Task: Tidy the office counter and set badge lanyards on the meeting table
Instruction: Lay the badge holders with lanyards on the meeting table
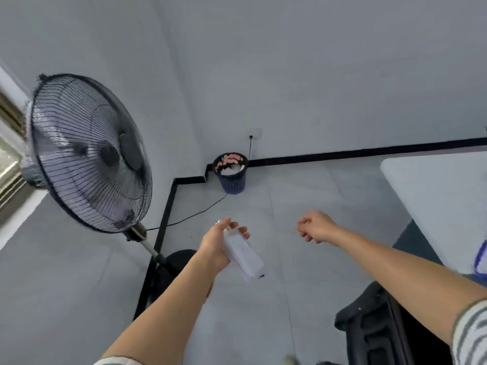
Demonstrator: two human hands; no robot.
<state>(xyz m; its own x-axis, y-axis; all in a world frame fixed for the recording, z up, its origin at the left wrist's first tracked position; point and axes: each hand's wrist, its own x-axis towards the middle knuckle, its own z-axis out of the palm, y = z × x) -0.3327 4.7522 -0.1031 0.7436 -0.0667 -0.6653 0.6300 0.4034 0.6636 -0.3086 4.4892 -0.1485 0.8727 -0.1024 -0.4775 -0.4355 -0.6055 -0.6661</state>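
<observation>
Grey floor (303,196), bin (230,175) in the corner ahead. Our left hand (214,246) is wrapped round a slim white box (245,256) in mid-air; right hand (315,227) hangs loosely curled, empty. Box looks light, stiff, maybe slick, so we'd grip across its middle.

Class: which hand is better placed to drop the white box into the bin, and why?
Left, probably: the left hand grips the white box, roughly in line with the bin; the right hand holds nothing.
</observation>
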